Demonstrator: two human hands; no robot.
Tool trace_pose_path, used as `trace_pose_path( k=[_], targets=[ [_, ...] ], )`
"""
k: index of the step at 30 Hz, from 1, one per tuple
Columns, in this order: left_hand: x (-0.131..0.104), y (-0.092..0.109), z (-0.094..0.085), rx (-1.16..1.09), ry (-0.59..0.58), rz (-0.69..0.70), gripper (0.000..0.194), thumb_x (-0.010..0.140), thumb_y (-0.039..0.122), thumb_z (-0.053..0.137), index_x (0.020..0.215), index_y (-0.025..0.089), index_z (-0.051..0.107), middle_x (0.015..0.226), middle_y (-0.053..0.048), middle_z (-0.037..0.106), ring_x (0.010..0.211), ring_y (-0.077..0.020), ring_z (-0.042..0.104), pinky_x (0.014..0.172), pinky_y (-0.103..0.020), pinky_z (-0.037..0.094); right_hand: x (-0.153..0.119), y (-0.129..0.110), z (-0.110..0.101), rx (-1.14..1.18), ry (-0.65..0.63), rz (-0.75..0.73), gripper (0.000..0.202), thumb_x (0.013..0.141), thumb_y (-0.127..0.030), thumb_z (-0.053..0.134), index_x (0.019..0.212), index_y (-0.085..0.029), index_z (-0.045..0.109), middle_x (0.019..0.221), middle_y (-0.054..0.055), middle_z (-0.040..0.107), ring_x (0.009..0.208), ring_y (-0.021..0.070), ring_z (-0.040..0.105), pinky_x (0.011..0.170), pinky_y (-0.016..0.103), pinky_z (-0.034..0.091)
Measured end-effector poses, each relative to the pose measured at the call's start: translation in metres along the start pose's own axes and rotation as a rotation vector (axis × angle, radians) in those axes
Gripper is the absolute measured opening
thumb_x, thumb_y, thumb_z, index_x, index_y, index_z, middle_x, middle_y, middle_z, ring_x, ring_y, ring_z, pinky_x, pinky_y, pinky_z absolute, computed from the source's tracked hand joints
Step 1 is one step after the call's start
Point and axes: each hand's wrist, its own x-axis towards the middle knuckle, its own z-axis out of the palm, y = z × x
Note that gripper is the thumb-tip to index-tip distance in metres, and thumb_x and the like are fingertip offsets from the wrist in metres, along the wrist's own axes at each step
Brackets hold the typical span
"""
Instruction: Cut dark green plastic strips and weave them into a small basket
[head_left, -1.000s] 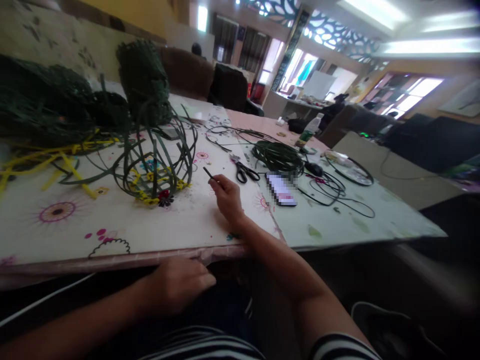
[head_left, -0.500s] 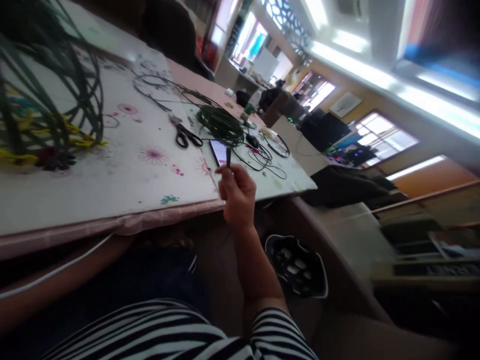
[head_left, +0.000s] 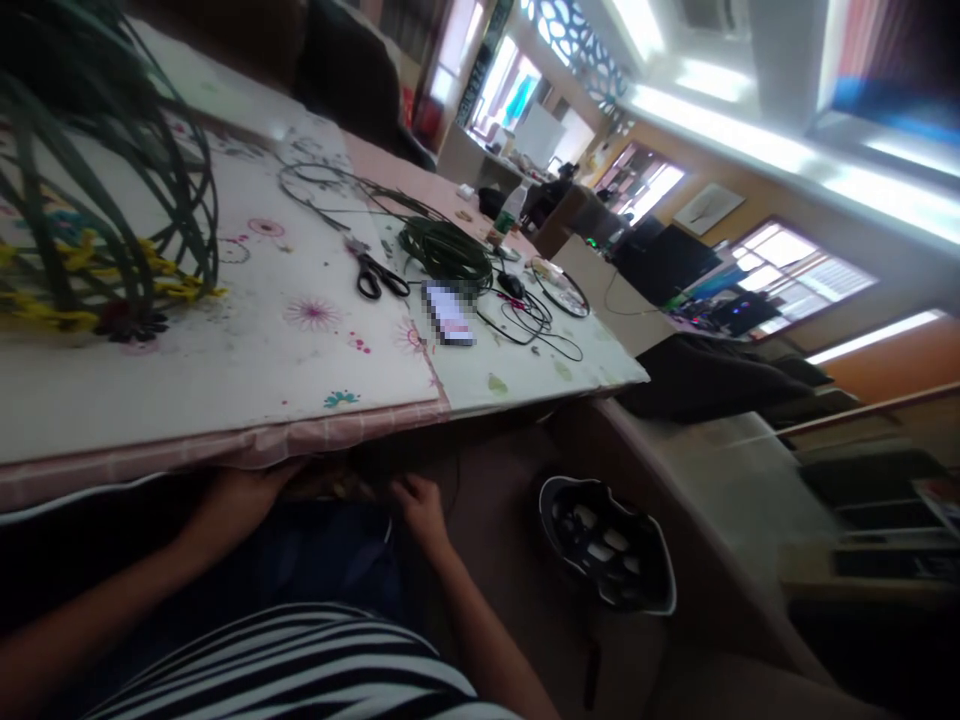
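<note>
Below the table's front edge, my left hand reaches in over my lap, its fingers hidden in shadow. Close to it on the right, my right hand is low in front of my lap with its fingers curled together; whatever they hold is lost in the dark. On the table above them lies a phone with a lit, blurred screen. Black-handled scissors lie to its left, and a coil of dark green cord sits just behind it.
At left stands a bundle of dark green strands with yellow strips near its base. A bottle, a black mouse and thin loose cord are at the table's right end. An upturned black helmet is below, at right.
My right hand has dropped from above the phone, where it pinched a small dark thing, to below the table edge. More of my left hand shows. The view has shifted slightly.
</note>
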Motion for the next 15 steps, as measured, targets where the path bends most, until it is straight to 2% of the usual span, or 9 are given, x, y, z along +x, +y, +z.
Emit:
trace_pose_path(
  k=[2, 5, 8, 10, 15],
  targets=[
    [-0.009, 0.01, -0.004, -0.026, -0.064, -0.164, 0.042, 0.084, 0.057, 0.061, 0.105, 0.023, 0.074, 0.099, -0.002, 0.077, 0.108, -0.0288, 0.066, 0.105, -0.044, 0.047, 0.017, 0.016, 0.02, -0.047, -0.033, -0.019, 0.025, 0.088, -0.034, 0.059, 0.074, -0.014, 0.066, 0.069, 0.0, 0.062, 0.071, 0.0156, 0.057, 0.063, 0.024, 0.044],
    [-0.023, 0.031, -0.006, -0.065, -0.165, -0.366, 0.044, 0.081, 0.058, 0.06, 0.089, 0.018, 0.077, 0.089, -0.006, 0.078, 0.092, -0.0287, 0.07, 0.092, -0.039, 0.053, 0.048, 0.028, 0.053, -0.11, -0.131, -0.057, 0.023, 0.094, -0.035, 0.063, 0.093, -0.013, 0.068, 0.089, 0.003, 0.068, 0.083, 0.0177, 0.064, 0.075, 0.03, 0.053],
    [-0.029, 0.044, -0.007, -0.045, -0.165, -0.337, 0.044, 0.08, 0.059, 0.06, 0.088, 0.019, 0.078, 0.086, -0.005, 0.078, 0.085, -0.0265, 0.07, 0.084, -0.034, 0.054, 0.073, 0.032, 0.08, -0.148, -0.233, -0.112, 0.028, 0.097, -0.038, 0.062, 0.112, -0.014, 0.065, 0.111, 0.006, 0.067, 0.095, 0.0205, 0.067, 0.082, 0.037, 0.058],
    [-0.031, 0.048, -0.008, -0.021, -0.131, -0.291, 0.042, 0.079, 0.058, 0.061, 0.088, 0.02, 0.077, 0.087, -0.004, 0.077, 0.084, -0.0254, 0.07, 0.08, -0.031, 0.053, 0.084, 0.034, 0.088, -0.159, -0.259, -0.153, 0.028, 0.098, -0.036, 0.061, 0.119, -0.017, 0.064, 0.121, 0.008, 0.064, 0.103, 0.0219, 0.065, 0.088, 0.039, 0.057],
    [-0.028, 0.064, -0.016, -0.057, -0.108, -0.262, 0.037, 0.078, 0.055, 0.064, 0.083, 0.02, 0.076, 0.081, -0.003, 0.075, 0.078, -0.0221, 0.067, 0.076, -0.028, 0.052, 0.092, 0.046, 0.078, -0.15, -0.273, -0.218, 0.031, 0.098, -0.036, 0.061, 0.122, -0.016, 0.063, 0.124, 0.008, 0.063, 0.106, 0.0236, 0.064, 0.09, 0.042, 0.057]
  ],
)
